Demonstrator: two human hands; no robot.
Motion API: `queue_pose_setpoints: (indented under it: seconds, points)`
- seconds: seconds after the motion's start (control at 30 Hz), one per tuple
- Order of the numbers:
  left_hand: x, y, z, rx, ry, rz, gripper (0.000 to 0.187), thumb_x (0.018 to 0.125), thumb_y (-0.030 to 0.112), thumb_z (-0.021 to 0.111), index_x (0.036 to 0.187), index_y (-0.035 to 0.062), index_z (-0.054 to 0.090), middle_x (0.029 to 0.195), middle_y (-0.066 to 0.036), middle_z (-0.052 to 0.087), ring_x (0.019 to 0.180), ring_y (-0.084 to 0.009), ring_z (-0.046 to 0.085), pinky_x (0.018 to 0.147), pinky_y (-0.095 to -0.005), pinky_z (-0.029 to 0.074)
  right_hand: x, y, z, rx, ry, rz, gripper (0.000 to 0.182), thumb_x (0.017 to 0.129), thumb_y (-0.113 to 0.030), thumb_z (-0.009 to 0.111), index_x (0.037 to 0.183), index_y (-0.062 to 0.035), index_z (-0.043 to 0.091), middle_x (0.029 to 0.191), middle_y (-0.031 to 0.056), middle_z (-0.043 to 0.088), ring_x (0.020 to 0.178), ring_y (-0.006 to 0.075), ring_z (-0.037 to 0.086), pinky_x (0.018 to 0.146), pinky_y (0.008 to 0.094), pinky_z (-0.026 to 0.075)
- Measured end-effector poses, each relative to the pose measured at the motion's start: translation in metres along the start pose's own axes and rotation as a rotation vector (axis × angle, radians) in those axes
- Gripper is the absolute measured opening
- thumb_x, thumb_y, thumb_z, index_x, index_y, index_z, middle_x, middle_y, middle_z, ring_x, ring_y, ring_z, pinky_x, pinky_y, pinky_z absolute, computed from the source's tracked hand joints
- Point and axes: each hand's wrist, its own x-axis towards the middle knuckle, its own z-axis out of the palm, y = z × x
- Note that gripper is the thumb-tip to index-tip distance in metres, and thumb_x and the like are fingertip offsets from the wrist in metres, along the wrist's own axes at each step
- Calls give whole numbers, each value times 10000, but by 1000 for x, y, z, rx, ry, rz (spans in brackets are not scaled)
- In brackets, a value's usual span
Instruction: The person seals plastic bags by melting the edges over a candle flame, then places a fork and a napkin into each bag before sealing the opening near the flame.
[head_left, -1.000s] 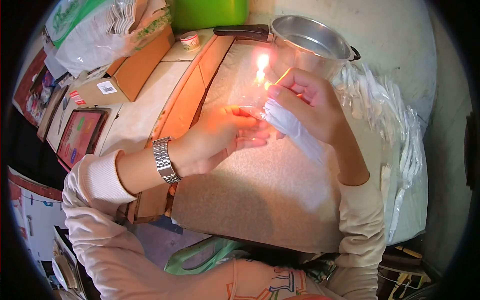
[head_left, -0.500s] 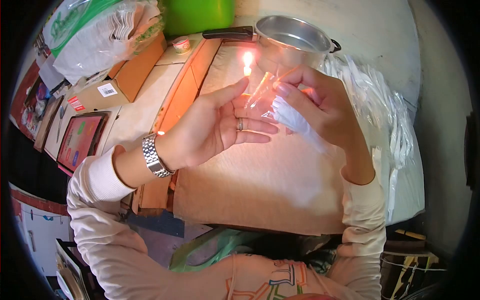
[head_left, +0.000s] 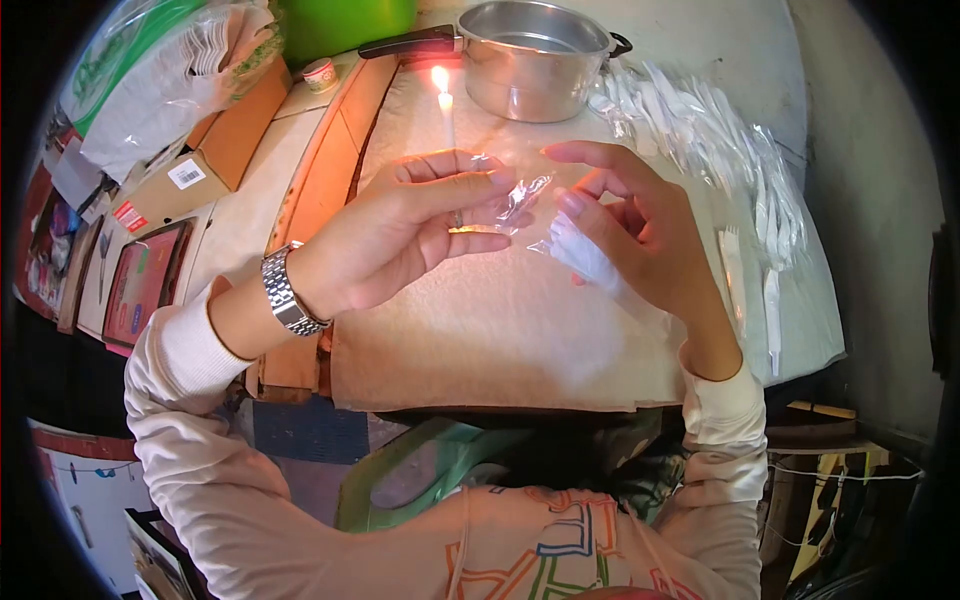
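Note:
My left hand (head_left: 410, 215) wears a ring, with a metal watch on the wrist. Its thumb and index finger pinch a strip of crinkled clear plastic (head_left: 522, 198), while the other fingers extend below. Facing it, my right hand (head_left: 640, 225) curls around a white bundle in clear plastic wrap (head_left: 582, 252), index finger raised. Part of the bundle is hidden behind that hand. A lit white candle (head_left: 446, 118) stands upright beyond my left hand, its flame above and away from the fingers.
A metal pot (head_left: 530, 80) with a black handle stands behind the candle. Plastic-wrapped white cutlery (head_left: 735, 150) is piled at the right, with loose white forks (head_left: 733, 265) nearer me. At the left are a cardboard box (head_left: 215, 165), a small cup (head_left: 319, 75) and a tablet (head_left: 148, 280).
Both hands have drawn back from the candle flame. My left hand, spread open before, now pinches the clear plastic. My right fingertips have come off the plastic's upper end. The view has shifted.

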Motion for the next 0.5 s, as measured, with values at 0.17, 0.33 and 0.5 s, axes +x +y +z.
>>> queue_pose_setpoints:
  seconds: [0.17,0.33,0.5]
  points:
    - [-2,-2,7,314,39,104,213,885,28,555,1097,38,549,1058,-85,629,965,-172,625,810,-299,525,-12,-3,-1,19,2,77,303,896,-118,530,1192,-57,522,763,38,585,577,90,589,467,234,502]
    - [-1,-7,5,331,49,172,220,875,18,568,1094,37,547,1019,-79,641,942,-157,628,797,-287,523,-21,-1,0,-11,27,68,302,893,-111,533,1188,-50,524,757,39,586,580,90,594,466,232,503]
    - [0,-9,2,316,43,206,218,877,32,574,1094,40,545,1025,-80,643,943,-149,621,799,-278,515,-25,2,4,39,69,67,287,882,-118,575,1160,-68,528,773,80,589,567,132,636,470,238,482]
